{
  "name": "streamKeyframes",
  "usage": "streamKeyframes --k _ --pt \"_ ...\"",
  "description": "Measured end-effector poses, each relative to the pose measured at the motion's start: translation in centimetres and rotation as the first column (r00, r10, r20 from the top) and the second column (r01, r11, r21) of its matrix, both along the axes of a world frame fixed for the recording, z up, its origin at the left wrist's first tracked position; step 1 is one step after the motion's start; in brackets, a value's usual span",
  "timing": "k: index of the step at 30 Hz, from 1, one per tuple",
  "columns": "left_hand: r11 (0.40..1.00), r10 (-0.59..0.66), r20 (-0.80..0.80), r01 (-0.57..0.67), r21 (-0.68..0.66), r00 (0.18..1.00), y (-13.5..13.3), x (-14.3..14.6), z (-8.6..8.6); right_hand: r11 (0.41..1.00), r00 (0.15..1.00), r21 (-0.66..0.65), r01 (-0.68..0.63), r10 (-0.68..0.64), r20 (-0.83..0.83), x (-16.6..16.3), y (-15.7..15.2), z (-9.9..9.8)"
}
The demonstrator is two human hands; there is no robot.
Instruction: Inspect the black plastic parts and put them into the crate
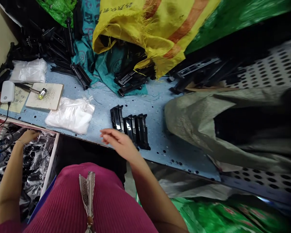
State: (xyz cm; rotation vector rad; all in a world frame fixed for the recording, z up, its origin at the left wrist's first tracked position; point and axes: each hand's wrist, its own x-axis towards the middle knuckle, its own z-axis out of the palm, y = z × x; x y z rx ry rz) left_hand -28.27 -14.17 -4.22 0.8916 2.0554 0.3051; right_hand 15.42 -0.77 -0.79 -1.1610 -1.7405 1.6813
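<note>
My left hand (28,136) is over the crate (50,161) at the left, its fingers stretched out at the top of the black parts in clear plastic bags (34,174). Whether it touches a bag is hard to see. At the table's front edge, my right hand (118,142) has loosely bent fingers with nothing in them. Just beyond it, several glossy black plastic parts (142,131) lie side by side on the blue table (157,106). To the left of that hand lies a stack of clear plastic bags (70,115).
A board (45,97) carries a small hammer (42,93). Behind it sits another bag pack (29,70), near a white device (7,91) with a cable. Yellow sacking (145,29) covers black parts at the back. A grey-green sack (191,119) gapes at the right.
</note>
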Motion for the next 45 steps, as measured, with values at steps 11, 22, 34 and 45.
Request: streamKeyframes --k 11,22,34,45 --pt "0.656 -0.246 -0.524 0.538 0.529 0.815 9.9 19.8 1.6 0.784 0.855 0.549 -0.291 -0.045 0.516 1.3 9.7 0.3" --pt "0.806 -0.14 0.233 -0.026 0.591 0.962 12.8 16.2 0.8 0.991 0.998 0.123 -0.056 0.052 0.039 1.5 9.3 0.4" --pt "0.659 -0.23 -0.127 0.251 0.709 0.965 10.6 16.5 1.8 0.835 0.76 -0.537 0.121 -0.426 -0.491 -7.1 3.4 -3.3" --pt "0.423 -0.376 -0.415 0.552 0.718 0.829 8.1 17.1 2.2 0.528 0.803 -0.732 -0.43 -0.148 -0.578 -5.9 -0.8 -6.0"
